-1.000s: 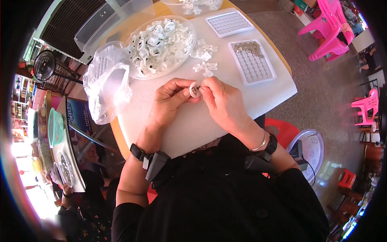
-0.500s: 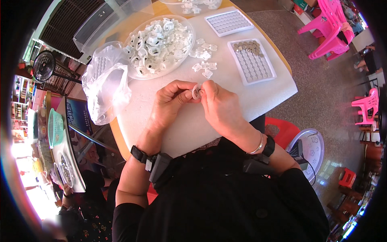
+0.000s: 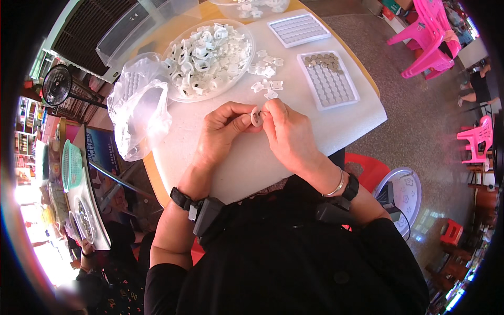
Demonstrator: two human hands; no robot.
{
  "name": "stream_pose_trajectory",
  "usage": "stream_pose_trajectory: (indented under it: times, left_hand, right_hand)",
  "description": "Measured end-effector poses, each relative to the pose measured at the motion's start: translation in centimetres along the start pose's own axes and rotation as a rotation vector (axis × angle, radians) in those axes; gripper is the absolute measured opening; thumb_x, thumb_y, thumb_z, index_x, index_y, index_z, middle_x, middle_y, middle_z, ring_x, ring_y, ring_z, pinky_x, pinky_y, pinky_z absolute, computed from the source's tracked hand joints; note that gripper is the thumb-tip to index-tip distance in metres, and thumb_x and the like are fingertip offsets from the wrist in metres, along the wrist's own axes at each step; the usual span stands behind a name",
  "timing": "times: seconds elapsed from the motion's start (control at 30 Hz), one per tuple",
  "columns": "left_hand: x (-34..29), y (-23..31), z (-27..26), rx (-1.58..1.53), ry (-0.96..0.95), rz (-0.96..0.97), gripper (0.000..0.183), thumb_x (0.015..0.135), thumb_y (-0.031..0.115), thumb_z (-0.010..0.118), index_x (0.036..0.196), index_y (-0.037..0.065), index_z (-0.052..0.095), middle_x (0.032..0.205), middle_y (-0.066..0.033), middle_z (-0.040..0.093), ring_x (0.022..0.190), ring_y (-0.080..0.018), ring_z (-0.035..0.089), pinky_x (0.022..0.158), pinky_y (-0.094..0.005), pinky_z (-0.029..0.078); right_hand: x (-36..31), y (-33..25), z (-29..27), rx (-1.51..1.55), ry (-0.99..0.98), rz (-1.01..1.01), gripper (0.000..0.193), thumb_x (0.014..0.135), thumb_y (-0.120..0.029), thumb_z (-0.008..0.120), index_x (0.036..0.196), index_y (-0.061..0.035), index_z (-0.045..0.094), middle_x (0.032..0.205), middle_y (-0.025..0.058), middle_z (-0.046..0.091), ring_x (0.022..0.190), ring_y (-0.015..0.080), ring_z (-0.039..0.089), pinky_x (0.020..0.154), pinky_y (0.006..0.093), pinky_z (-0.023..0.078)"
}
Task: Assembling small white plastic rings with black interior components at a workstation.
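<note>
A small round white plastic piece (image 3: 256,117) with dark marks on its face is pinched between the thumb and fingers of my left hand (image 3: 221,130). My right hand (image 3: 292,134) is closed in a pinch at the piece's right edge; what its fingertips hold is hidden. Both hands are just above the white sheet (image 3: 236,178) on the table. Beyond them lie several loose white plastic parts (image 3: 266,85). To the right stands a white tray (image 3: 340,103) of round pockets, with several greyish discs (image 3: 324,61) in its far rows.
A clear round tray (image 3: 251,52) heaped with white parts stands at the far left, beside a crumpled plastic bag (image 3: 139,123). A second pocketed tray (image 3: 299,29) and a clear tub (image 3: 252,9) are farther back. A lilac basin (image 3: 407,197) sits right of me.
My right hand has shifted slightly, and its fingers have turned a little at the edge of the white piece. The left hand keeps its grip in nearly the same place.
</note>
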State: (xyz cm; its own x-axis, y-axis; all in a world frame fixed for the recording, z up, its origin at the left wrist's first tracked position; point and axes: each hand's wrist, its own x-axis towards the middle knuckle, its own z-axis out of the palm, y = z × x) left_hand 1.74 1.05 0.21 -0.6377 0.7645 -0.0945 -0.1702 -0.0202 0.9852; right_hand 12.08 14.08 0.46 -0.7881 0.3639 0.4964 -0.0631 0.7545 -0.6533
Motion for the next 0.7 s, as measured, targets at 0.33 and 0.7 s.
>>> stream_pose_trajectory:
  times: [0.33,0.7]
  left_hand:
    - [0.23,-0.12,-0.18,-0.057,0.013,-0.01,0.019,0.091,0.008,0.06,0.107,-0.002,0.062,0.095,-0.0083,0.068,0.085,-0.0137,0.065,0.079,-0.0253,0.052]
    - [0.16,-0.07,-0.14,-0.059,0.004,-0.006,0.018,0.091,0.007,0.061,0.107,-0.001,0.063,0.094,-0.0071,0.068,0.085,-0.0129,0.064,0.078,-0.0247,0.052]
  right_hand:
    - [0.19,0.24,0.12,0.02,0.014,-0.029,0.009,0.087,-0.003,0.055,0.087,-0.0031,0.045,0.074,0.012,0.058,0.064,0.0315,0.061,0.053,0.0397,0.048]
    - [0.19,0.3,0.1,0.035,0.021,-0.031,0.011,0.088,-0.006,0.054,0.085,-0.0037,0.044,0.075,0.0108,0.057,0.065,0.0305,0.061,0.053,0.04,0.048]
